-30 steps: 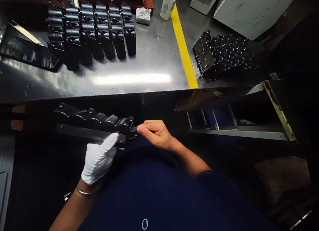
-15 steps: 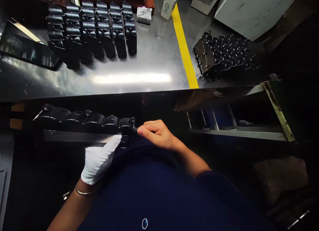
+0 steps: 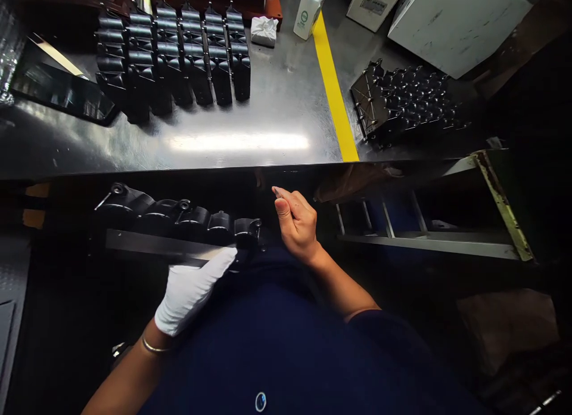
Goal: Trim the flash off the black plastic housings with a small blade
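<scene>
Your steel table [image 3: 268, 114] fills the upper part of the view, with a yellow stripe [image 3: 333, 87] running across it from the far edge to the near one. Left of the stripe, far back, stand rows of black parts [image 3: 174, 57]; right of it lies a smaller heap of black parts [image 3: 402, 102]. A grey box [image 3: 456, 21] sits at the far right, and a dark tray [image 3: 62, 93] lies at the far left. Below the table's near edge on the right is a metal rack [image 3: 429, 224].

You hold a long black part [image 3: 179, 227] below the table's near edge, in front of your body, lying roughly level from left to right. Your left hand [image 3: 192, 290], in a white glove, grips its near side close to the right end, fingers laid on the flat pale strip.

Your right hand [image 3: 297, 224], bare, is off the part, just beside its right end, loosely curled with the fingertips pinched together; whether anything is between them is too small to tell.

At the far edge stand a white bottle [image 3: 308, 12] and a white cloth [image 3: 264, 30].
</scene>
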Demonstrator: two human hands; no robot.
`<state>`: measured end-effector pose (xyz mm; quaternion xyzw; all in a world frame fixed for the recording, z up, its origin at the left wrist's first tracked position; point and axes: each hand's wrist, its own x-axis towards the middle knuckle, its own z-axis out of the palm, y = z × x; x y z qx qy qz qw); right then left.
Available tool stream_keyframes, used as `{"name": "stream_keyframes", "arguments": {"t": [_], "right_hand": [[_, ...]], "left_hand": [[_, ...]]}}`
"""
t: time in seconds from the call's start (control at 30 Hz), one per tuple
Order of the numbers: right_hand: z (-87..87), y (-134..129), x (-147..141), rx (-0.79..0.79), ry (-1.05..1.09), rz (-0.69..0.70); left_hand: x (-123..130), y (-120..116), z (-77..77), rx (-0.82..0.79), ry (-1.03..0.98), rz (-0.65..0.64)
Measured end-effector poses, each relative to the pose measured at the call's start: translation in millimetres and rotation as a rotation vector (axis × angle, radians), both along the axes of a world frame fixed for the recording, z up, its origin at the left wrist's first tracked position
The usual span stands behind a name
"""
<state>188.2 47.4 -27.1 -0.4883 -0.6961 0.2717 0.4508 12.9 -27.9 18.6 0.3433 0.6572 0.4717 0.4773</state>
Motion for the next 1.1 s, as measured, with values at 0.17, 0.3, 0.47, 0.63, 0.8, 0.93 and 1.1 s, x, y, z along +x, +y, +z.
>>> {"name": "stream_keyframes", "arguments": {"t": [0.17, 0.3, 0.47, 0.63, 0.8, 0.93, 1.1], "right_hand": [[12.4, -2.7, 6.8, -0.216, -0.030, 0.208], [13.5, -3.6, 7.9, -0.165, -0.056, 0.377], [12.6, -1.2, 4.5, 0.043, -0.166, 0.395], [12.8, -5.1, 1.8, 0.059, -0.226, 0.329], [11.0, -7.6, 1.3, 0.014, -0.242, 0.320], [19.8, 5.6, 14.2, -0.109, -0.346, 0.617], [43.3, 29.3, 32.4, -0.170, -0.483, 1.139]], "left_hand": [[-0.7, 5.5, 7.2, -0.059, 0.046, 0.070], [-9.6, 10.5, 14.5, -0.151, 0.066, 0.018], [-17.1, 9.1, 9.8, -0.115, 0.105, -0.068], [-14.5, 7.7, 5.8, -0.097, 0.077, 0.015], [-9.8, 7.5, 11.2, -0.130, 0.052, 0.029], [-9.1, 8.0, 11.0, -0.227, 0.033, 0.038], [-10.0, 12.4, 6.4, -0.259, -0.240, 0.004]]}}
